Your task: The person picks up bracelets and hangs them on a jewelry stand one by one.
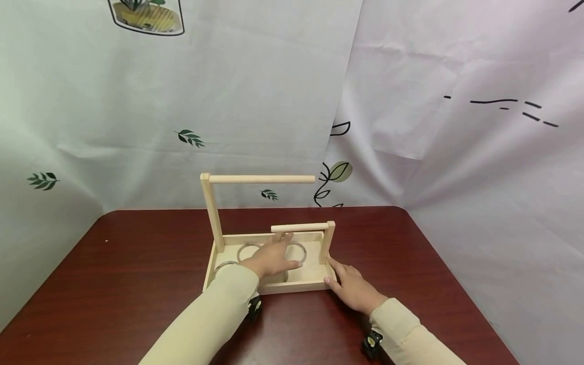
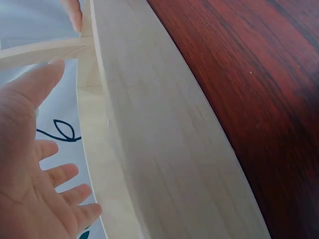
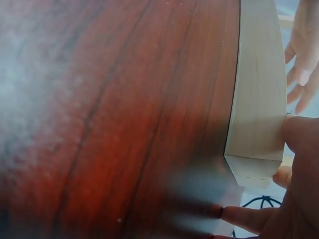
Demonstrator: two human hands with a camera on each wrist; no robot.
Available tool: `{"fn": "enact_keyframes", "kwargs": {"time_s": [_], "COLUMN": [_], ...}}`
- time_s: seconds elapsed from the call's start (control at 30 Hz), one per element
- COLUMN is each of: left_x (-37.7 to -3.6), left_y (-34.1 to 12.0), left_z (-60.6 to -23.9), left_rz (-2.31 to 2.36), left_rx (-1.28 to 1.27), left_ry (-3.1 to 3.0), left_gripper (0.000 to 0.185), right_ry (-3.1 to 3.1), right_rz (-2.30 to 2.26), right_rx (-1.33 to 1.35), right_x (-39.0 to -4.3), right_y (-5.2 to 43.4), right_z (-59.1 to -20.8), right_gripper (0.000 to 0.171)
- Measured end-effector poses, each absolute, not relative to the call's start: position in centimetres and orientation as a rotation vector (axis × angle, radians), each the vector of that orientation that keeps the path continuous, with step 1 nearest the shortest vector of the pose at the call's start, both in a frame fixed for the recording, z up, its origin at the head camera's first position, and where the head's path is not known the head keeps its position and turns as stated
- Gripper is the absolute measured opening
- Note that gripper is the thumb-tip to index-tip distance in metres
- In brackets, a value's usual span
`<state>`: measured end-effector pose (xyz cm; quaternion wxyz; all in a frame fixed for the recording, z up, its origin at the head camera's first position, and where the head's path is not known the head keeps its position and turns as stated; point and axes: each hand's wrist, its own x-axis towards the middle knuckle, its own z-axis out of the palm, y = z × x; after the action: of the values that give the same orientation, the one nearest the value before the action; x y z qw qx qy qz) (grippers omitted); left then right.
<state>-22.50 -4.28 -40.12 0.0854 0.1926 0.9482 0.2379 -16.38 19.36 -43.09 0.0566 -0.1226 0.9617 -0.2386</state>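
Some rings (image 1: 306,251) in the tray (image 1: 294,288) sit partly behind the left hand (image 1: 272,257).

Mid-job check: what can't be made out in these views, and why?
- Head: parts of the rings, and their exact number; left hand and sleeve cover them.
- Left wrist: tray floor; the tray wall hides it.
- Right wrist: part of the right hand; right edge cuts it off.
- Head: upper jar-like print; top edge cuts it off.
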Motion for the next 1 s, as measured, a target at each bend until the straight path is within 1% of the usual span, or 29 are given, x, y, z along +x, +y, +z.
{"fn": "enact_keyframes", "kwargs": {"time_s": [0.33, 0.63, 1.0], "left_x": [-23.4, -24.0, -24.5], "left_y": [-3.6, -3.0, -2.7], "left_z": [-40.2, -40.7, -41.1], "left_rz": [0.673, 0.657, 0.626], "left_rx": [0.567, 0.613, 0.58], "left_ry": [2.764, 2.756, 2.696], "left_gripper": [0.088, 0.088, 0.092], "right_ry": [2.879, 2.873, 2.868], "right_rz": [-0.721, -0.723, -0.726], "right_rx": [-0.378, -0.344, -0.346], "right_x": [-16.5, -16.6, -16.5], "right_y": [19.4, 19.4, 19.3], "right_z": [-42.8, -42.7, -42.5], "right_gripper": [0.063, 0.063, 0.063]}}
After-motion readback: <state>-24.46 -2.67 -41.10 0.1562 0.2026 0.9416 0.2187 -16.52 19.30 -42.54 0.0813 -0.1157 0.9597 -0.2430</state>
